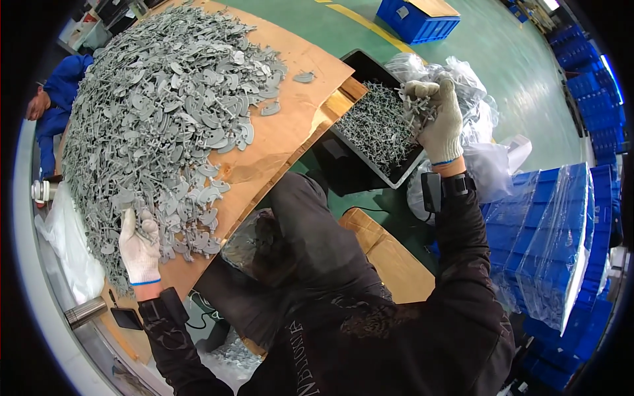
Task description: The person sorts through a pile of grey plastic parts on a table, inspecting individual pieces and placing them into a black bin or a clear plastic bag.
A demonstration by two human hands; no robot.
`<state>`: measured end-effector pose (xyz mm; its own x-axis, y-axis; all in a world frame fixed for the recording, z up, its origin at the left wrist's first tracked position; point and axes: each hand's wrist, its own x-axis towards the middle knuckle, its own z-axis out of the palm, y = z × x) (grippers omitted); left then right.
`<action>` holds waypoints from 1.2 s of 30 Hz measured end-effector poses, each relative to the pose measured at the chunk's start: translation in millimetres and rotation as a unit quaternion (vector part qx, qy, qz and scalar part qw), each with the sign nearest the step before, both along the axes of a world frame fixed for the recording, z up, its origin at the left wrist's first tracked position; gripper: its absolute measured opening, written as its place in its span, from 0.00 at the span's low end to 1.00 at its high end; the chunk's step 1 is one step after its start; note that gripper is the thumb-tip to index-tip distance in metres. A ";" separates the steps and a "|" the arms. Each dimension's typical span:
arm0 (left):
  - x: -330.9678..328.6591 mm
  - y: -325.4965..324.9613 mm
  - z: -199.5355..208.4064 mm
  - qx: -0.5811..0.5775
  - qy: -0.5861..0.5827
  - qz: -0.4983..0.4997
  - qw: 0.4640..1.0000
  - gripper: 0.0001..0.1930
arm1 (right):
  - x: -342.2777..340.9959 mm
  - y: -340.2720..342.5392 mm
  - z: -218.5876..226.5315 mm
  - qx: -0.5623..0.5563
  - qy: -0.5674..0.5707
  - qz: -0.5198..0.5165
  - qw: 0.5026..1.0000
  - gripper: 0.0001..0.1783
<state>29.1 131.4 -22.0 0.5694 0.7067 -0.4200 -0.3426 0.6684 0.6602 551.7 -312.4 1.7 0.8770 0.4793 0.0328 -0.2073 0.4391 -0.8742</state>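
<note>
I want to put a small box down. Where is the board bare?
Bare board lies between the grey parts pile and the black tray, with few strays. The strip by the left hand is crowded; the tray is full.

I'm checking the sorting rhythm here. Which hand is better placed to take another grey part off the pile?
Probably the left hand: it rests on the near edge of the pile. The right hand is over the black tray, already gripping a bunch of parts.
</note>
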 end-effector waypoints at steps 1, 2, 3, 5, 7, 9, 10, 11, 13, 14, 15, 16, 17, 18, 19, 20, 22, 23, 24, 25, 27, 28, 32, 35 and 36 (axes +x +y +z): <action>-0.5 -1.9 0.0 -0.001 0.001 0.010 1.000 0.17 | 2.3 -2.7 -2.0 0.014 0.020 -0.004 1.000 0.35; -1.4 -2.9 0.9 0.000 0.001 0.009 1.000 0.17 | 5.3 -4.9 -3.9 0.028 0.039 -0.007 0.999 0.35; -2.8 -3.4 2.1 0.001 -0.002 0.003 1.000 0.17 | 8.4 -7.0 -5.9 0.042 0.059 -0.010 0.997 0.34; -5.3 -4.2 3.1 0.003 -0.007 -0.009 1.000 0.17 | 17.6 -14.8 -10.1 0.080 0.103 0.026 0.991 0.33; -4.0 -9.1 7.0 0.009 -0.002 -0.002 1.000 0.16 | 29.8 -23.8 -16.2 0.152 0.189 0.097 0.965 0.33; 2.4 -15.6 12.4 0.018 0.006 0.010 1.000 0.14 | 51.0 -24.9 -28.4 0.110 0.160 0.032 0.980 0.31; 2.7 -14.5 11.5 0.017 0.007 0.008 1.000 0.14 | 62.3 -23.7 -33.7 0.067 0.132 -0.030 0.989 0.30; 2.4 -10.4 8.8 0.010 -0.002 -0.013 1.000 0.15 | 73.1 -25.2 -37.2 0.024 0.102 -0.093 0.990 0.29; -8.9 -1.9 3.4 -0.005 -0.011 -0.046 0.999 0.18 | 85.0 -19.4 -40.2 -0.118 0.086 -0.090 0.985 0.29; -13.9 0.5 0.0 -0.005 -0.008 -0.042 0.999 0.18 | 90.8 -16.0 -40.0 -0.257 0.061 -0.086 0.961 0.29; -19.5 2.9 -3.8 -0.003 -0.014 -0.036 0.999 0.18 | 93.7 -13.3 -40.7 -0.389 0.034 -0.078 0.917 0.29; -27.0 5.7 -6.2 0.001 -0.018 -0.028 0.999 0.18 | 94.4 -10.0 -42.4 -0.388 0.035 -0.069 0.918 0.29; -35.7 7.0 -5.6 0.005 -0.022 -0.017 1.000 0.19 | 95.9 -5.3 -45.5 -0.370 0.059 -0.069 0.925 0.29; -37.0 -0.3 1.8 0.006 -0.016 -0.003 1.000 0.19 | 98.1 -2.0 -49.1 -0.353 0.082 -0.067 0.930 0.30; -30.6 -16.2 16.0 -0.054 -0.031 -0.047 0.997 0.17 | 105.1 3.2 -57.7 -0.335 0.106 -0.057 0.935 0.30; -20.7 -29.3 27.0 -0.111 -0.047 -0.088 0.989 0.15 | 104.8 -12.1 -63.2 -0.294 0.056 -0.063 0.952 0.26; 16.2 -36.3 2.8 -0.027 -0.008 -0.028 0.999 0.16 | 153.1 -72.3 -80.7 -0.334 -0.107 -0.009 0.936 0.18; 5.5 -42.8 -0.9 0.070 0.020 -0.025 0.997 0.16 | 121.4 -34.2 -75.5 -0.325 -0.043 -0.047 0.943 0.20; 19.6 -38.0 -14.3 0.195 0.084 0.052 0.976 0.14 | 83.3 -7.6 -51.4 -0.335 -0.070 -0.052 0.938 0.21; -1.9 -43.8 -8.2 0.104 0.083 0.035 0.990 0.14 | 58.2 24.1 -49.4 -0.342 -0.095 -0.011 0.935 0.20; 40.6 -70.5 24.2 0.004 0.061 0.002 0.998 0.13 | 18.7 55.0 -26.9 -0.360 -0.189 0.051 0.912 0.18; 41.1 -72.4 25.1 0.034 0.019 -0.051 0.998 0.12 | -18.9 81.4 -15.0 -0.354 -0.252 0.101 0.895 0.18; 63.8 -96.0 44.0 0.071 0.049 -0.042 0.995 0.10 | -151.2 181.2 18.8 -0.242 -0.281 0.313 0.875 0.22; 82.4 -103.3 50.3 0.077 0.076 -0.022 0.994 0.09 | -215.7 232.3 38.4 -0.217 -0.269 0.378 0.859 0.24; 85.1 -104.2 52.0 0.085 0.076 -0.030 0.993 0.09 | -227.2 246.2 37.2 -0.220 -0.321 0.366 0.845 0.24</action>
<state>114.2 27.2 30.0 0.5520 0.7413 -0.3818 -0.1932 0.5592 0.8062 324.5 -66.2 39.0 0.2096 0.9755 0.0668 0.2972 0.0015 -0.9548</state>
